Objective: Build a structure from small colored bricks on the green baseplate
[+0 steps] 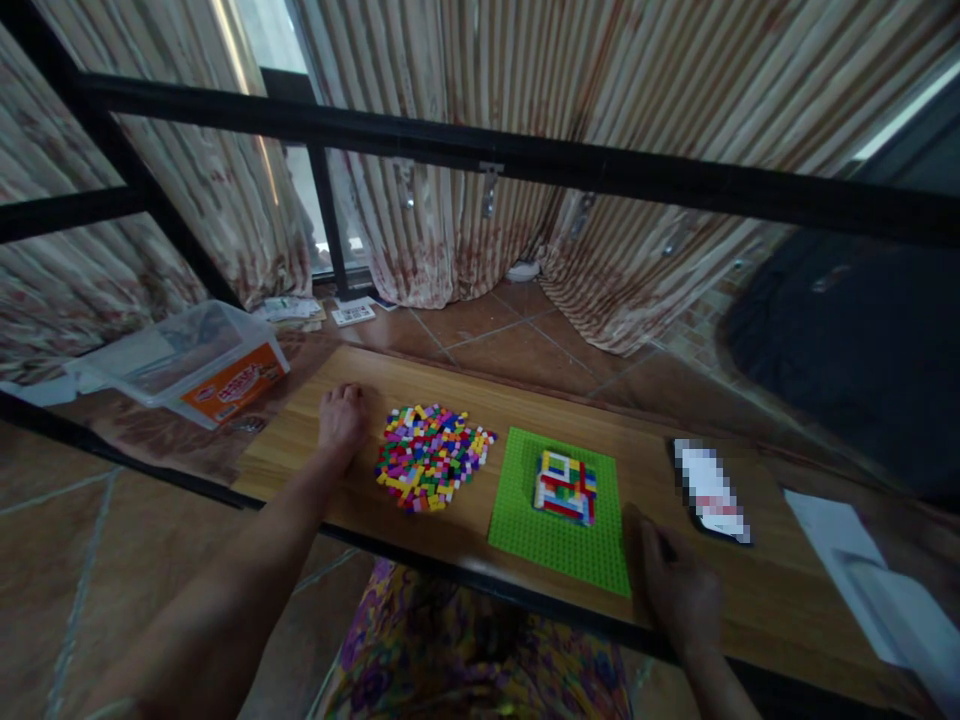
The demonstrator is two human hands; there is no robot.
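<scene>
A heap of small colourful toy bricks [435, 455] lies on the wooden tabletop. To its left rests my left hand [343, 418], fingers curled in, with no object showing in it. Right of the heap is a green studded baseplate [517, 520]. A low, open-topped structure of red, white, yellow and blue bricks [566, 487] stands on the baseplate. My right hand [679, 580] is on the table close beside the baseplate's right edge. Its fingers are curled too, and nothing shows in them.
A phone [711, 488] with a blurred screen lies right of the baseplate; white paper [847, 530] is at the far right. A clear plastic box [217, 350] with an orange label stands beyond the table's left end. A black metal bar [480, 150] crosses above the table, before curtains.
</scene>
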